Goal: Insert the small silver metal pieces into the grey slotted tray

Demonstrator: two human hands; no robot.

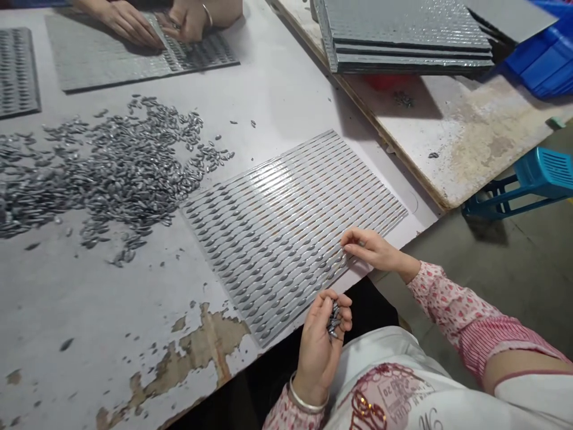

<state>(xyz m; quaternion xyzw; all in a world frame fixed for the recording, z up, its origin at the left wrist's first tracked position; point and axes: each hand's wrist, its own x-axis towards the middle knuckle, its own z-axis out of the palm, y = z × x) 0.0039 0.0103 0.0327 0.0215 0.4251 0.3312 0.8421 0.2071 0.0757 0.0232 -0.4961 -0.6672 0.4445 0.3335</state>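
Observation:
A grooved grey tray (pixel 313 191) lies on the table in front of me, its near rows filled with small oval metal pieces (pixel 250 263). My left hand (pixel 320 343) hovers off the table's near edge, fingers curled round a small bunch of those metal pieces (pixel 333 319). My right hand (pixel 369 248) rests on the tray's near right corner, fingertips pinched together against a groove; what they pinch is too small to make out. A big loose heap of the same pieces (pixel 107 173) is spread on the table to the left of the tray.
Across the table another person's two hands (pixel 152 24) work on a second tray (pixel 125 51). A third tray (pixel 18 71) lies at far left. Stacked trays (pixel 403 36) sit on a neighbouring bench, with blue crates (pixel 546 60) and a blue stool (pixel 532 179) on the right.

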